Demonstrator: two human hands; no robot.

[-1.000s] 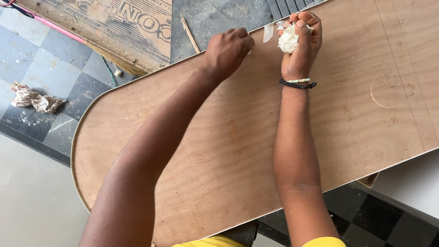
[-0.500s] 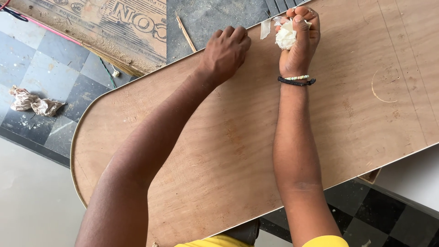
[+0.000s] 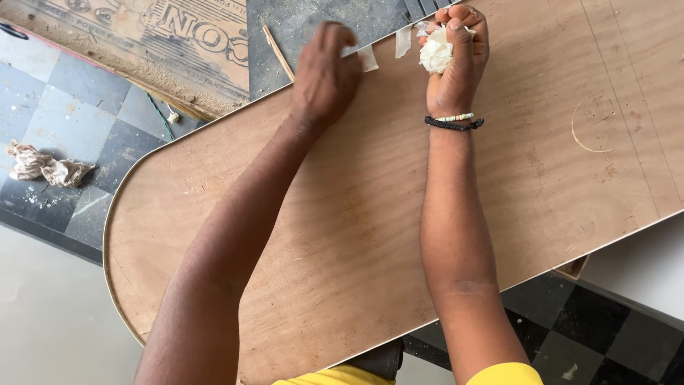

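Note:
A long plywood board [image 3: 342, 235] with a rounded left end lies across the view. At its far edge my right hand [image 3: 456, 68] is closed around a crumpled wad of whitish tape [image 3: 436, 55]; a dark band and a bead bracelet sit on that wrist. My left hand [image 3: 324, 75] is at the same far edge, fingers pinched on a pale strip of tape [image 3: 367, 57] that sticks to the board's edge. Another short tape strip [image 3: 403, 41] hangs from the edge between the two hands.
A crumpled rag [image 3: 43, 165] lies on the checkered tile floor at left. A dusty printed cardboard sheet [image 3: 142, 43] and a thin wooden stick [image 3: 278, 51] lie beyond the board. A small wooden block [image 3: 571, 267] shows under the board's near right edge.
My left hand has shifted right along the far edge and now pinches a tape strip. The right hand with its wad has stayed near the same spot.

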